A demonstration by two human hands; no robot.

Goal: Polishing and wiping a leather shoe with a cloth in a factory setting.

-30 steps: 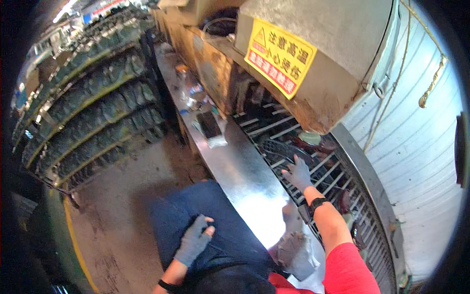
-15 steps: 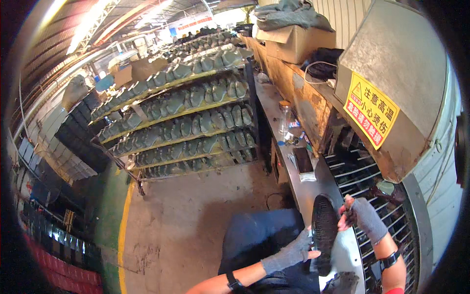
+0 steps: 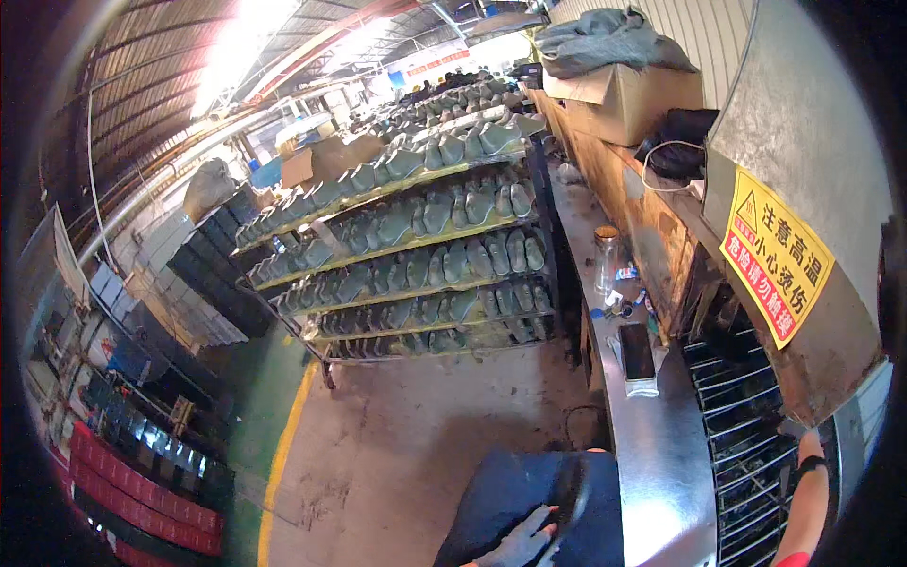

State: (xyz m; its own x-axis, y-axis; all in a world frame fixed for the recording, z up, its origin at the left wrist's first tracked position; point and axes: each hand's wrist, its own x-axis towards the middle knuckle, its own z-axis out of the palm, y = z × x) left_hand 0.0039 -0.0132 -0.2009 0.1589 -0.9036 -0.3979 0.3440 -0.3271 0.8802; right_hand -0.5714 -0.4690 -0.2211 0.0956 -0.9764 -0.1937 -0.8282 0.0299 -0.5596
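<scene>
My left hand (image 3: 518, 545), in a grey fingerless glove, is low over my dark-trousered lap. Its fingers close against a black shoe sole (image 3: 571, 493), seen nearly edge-on and blurred. On the right, my other arm stretches over the wire-rod conveyor (image 3: 746, 454) toward the underside of a metal hood (image 3: 803, 123). Only the wrist and part of my right hand (image 3: 801, 431) show beside the hood's lower edge; the fingers are hidden, and so is anything in them.
A metal bench (image 3: 661, 444) runs between my lap and the conveyor. On it lie a phone (image 3: 637, 352) and a clear bottle (image 3: 605, 260). Ahead stands a rack (image 3: 416, 246) full of grey-green shoe lasts. A cardboard box (image 3: 628, 102) sits beyond the hood, which bears a yellow warning sign (image 3: 777, 255).
My left hand has brought the black sole off the bench edge, down over my lap. My right hand has left the sole and reached to the hood. The view has swung left.
</scene>
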